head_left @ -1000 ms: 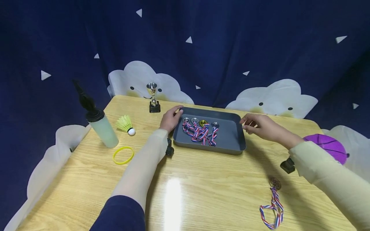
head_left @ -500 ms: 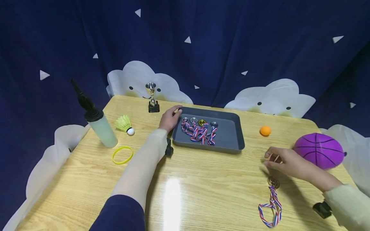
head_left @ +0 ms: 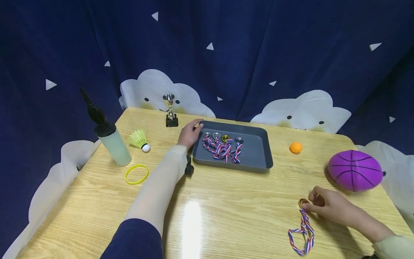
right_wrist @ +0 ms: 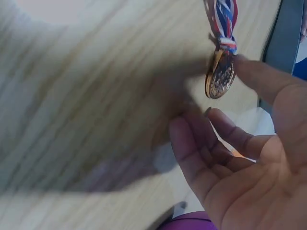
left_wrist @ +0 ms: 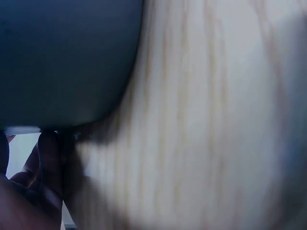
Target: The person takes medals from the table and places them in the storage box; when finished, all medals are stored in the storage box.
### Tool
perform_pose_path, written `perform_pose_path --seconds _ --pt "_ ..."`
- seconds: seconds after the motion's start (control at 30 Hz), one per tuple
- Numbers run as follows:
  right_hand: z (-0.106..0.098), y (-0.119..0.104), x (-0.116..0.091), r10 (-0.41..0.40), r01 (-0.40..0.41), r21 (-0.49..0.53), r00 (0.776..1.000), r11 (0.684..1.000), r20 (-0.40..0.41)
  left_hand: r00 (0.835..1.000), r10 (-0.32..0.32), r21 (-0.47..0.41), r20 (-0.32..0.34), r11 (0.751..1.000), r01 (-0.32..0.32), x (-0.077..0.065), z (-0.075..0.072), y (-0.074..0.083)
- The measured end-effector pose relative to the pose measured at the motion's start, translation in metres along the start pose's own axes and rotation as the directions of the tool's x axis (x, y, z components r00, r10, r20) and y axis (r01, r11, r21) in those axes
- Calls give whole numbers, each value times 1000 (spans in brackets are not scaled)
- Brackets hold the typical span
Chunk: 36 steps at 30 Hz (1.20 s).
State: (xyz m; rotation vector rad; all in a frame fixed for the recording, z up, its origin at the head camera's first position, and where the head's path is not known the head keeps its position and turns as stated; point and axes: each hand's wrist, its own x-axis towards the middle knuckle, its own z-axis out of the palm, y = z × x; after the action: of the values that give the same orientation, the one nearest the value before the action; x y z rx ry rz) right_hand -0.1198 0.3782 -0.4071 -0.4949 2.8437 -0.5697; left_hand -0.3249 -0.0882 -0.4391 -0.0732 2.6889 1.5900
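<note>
My left hand [head_left: 189,135] grips the left rim of a dark grey tray [head_left: 253,156]; in the left wrist view its fingers [left_wrist: 49,160] lie at the tray's outer wall. Inside the tray lie three silver medals and a gold medal [head_left: 225,138], all with striped ribbons. At the front right, my right hand [head_left: 337,209] is at a bronze medal [head_left: 302,202] with a red, white and blue ribbon [head_left: 307,230]. In the right wrist view the thumb [right_wrist: 256,76] touches the medal's edge by its ribbon loop, while the other fingers [right_wrist: 187,146] are bent and apart from it.
On the left are a bottle [head_left: 116,147] with a black top, a yellow shuttlecock [head_left: 139,139] and a yellow wristband [head_left: 137,174]. A small trophy cup [head_left: 171,109] stands at the back. Right of the tray are an orange ball [head_left: 295,147] and a purple ball [head_left: 354,170].
My right hand has moved from the tray's right end towards the front right, down to the bronze medal. The left hand has stayed on the tray.
</note>
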Motion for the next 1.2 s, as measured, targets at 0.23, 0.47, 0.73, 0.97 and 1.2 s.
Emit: perform_pose_path --seconds 0.23,0.47,0.73,0.97,1.2 --pt "9 1 -4 -36 38 25 997 999 -64 1000 5 5 -4 1000 -5 0 0 -1" --pt "8 4 -4 7 -8 116 1000 993 16 1000 -3 6 -6 1000 3 -1 0 0" --pt "12 5 7 -158 185 278 980 942 -117 1000 -1 -1 -1 1000 1 -2 -1 -2" --pt "-16 -12 32 -118 151 416 988 897 -102 1000 0 -5 3 1000 0 -3 -1 -3" --pt "-53 -46 70 -89 177 451 974 875 -210 1000 -2 -2 -1 1000 2 -2 0 0"
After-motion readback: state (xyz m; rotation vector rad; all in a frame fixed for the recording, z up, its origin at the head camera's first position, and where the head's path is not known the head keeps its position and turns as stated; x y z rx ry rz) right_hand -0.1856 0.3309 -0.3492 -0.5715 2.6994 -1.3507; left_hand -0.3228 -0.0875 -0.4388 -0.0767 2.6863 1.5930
